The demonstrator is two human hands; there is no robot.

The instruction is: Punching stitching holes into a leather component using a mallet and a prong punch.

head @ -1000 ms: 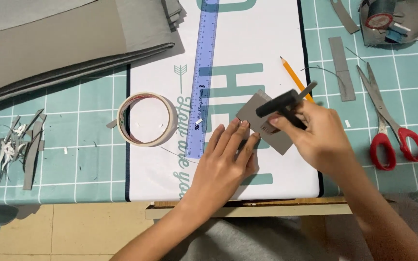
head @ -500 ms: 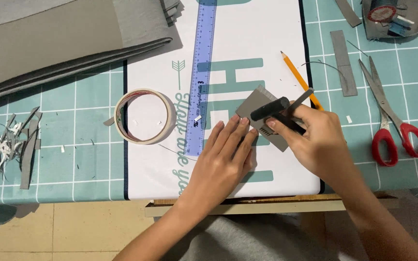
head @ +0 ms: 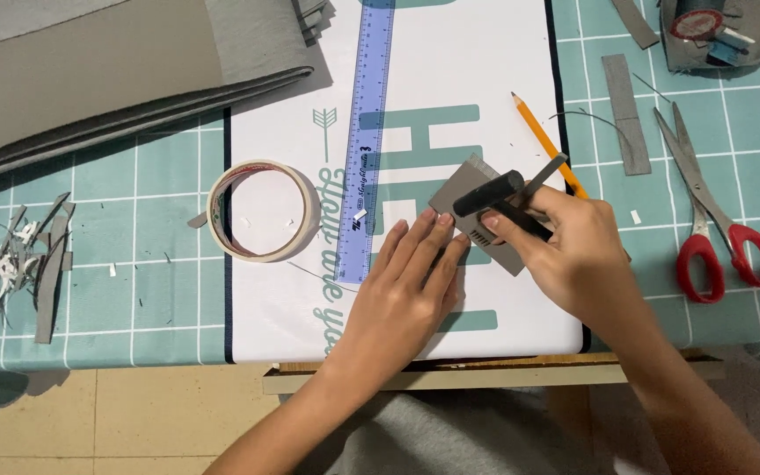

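Worktop with green gridded cutting mat; white printed sheet laid over its middle, our landmark for what follows.

Item: grey card piece, lying tilted on the sheet's right half. Our left hand rests flat upon its lower edge, fingers pressed together, pinning it down. Our right hand is closed round a black-handled cutting tool, held over the card; whether the blade touches, we cannot tell.

Item: blue ruler, along the sheet's centre. Item: tape roll, on the sheet's left edge. Item: yellow pencil, on the sheet's right edge. Item: red-handled scissors, right of the sheet. Item: grey offcuts, well left of the sheet.

Step in hand, as we judge it: trimming the card. A clean cut calls for firm downward hold and fingers kept clear of the blade's path.
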